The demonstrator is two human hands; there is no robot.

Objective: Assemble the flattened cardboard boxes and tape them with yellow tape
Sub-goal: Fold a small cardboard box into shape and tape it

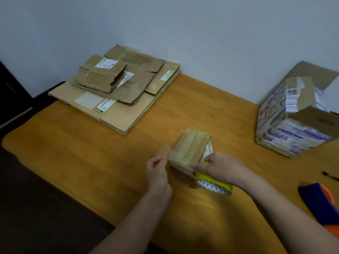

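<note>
the small cardboard box sat near the middle of the wooden table, close to the person, already folded into shape with a band of yellow tape along its top seam. a second tape strip ran across the near end of the top and stuck out past the left edge. the left hand pinched that loose end between thumb and fingertips. the right hand was wrapped over the yellow tape roll at the box's near right corner, with one finger stretched toward the box edge.

the box looked light and empty, so it would likely slide or tip if the tape were pulled hard. it would be safer to hold it down from the top or brace it at a corner. its thin walls would probably dent under a squeeze on the sides. the tape was thin and sticky and likely to fold onto itself, so it was best held taut by the very end.

the stack of flattened boxes lay at the far left. a large taped box stood at the right, and a tape dispenser and a pen lay near the right edge.
</note>
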